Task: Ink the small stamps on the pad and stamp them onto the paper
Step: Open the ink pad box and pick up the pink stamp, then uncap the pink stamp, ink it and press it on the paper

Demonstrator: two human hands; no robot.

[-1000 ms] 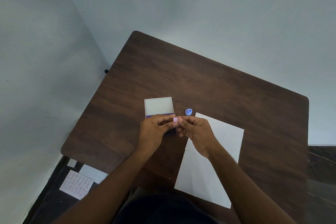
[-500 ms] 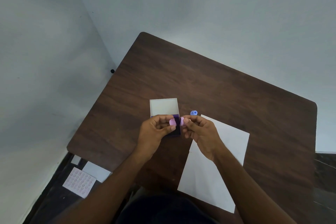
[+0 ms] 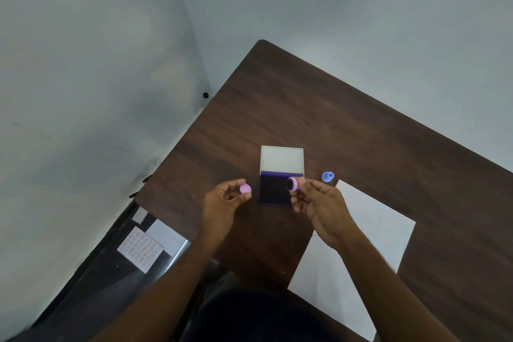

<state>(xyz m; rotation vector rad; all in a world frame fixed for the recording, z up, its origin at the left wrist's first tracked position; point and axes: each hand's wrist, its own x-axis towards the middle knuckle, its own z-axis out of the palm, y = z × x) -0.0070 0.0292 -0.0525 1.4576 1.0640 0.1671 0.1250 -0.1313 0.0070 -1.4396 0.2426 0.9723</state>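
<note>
An open ink pad (image 3: 273, 189) lies on the dark wooden table (image 3: 333, 119), its dark purple pad toward me and its pale lid (image 3: 281, 158) folded back. My right hand (image 3: 316, 203) pinches a small pink stamp (image 3: 292, 184) over the pad's right edge, dark stamp face turned left. My left hand (image 3: 222, 200) pinches the pink cap (image 3: 245, 189) left of the pad. A blue stamp (image 3: 327, 176) stands on the table right of the pad. White paper (image 3: 374, 230) lies under my right forearm.
Walls close in behind and to the left of the table. On the floor at lower left lie a sheet with rows of small round shapes (image 3: 140, 248) and white cards (image 3: 166, 236). The table's left corner edge runs near my left hand.
My hands were together in front of the pad, then pulled apart. The pink cap came off in my left hand, moving left; the stamp stays in my right.
</note>
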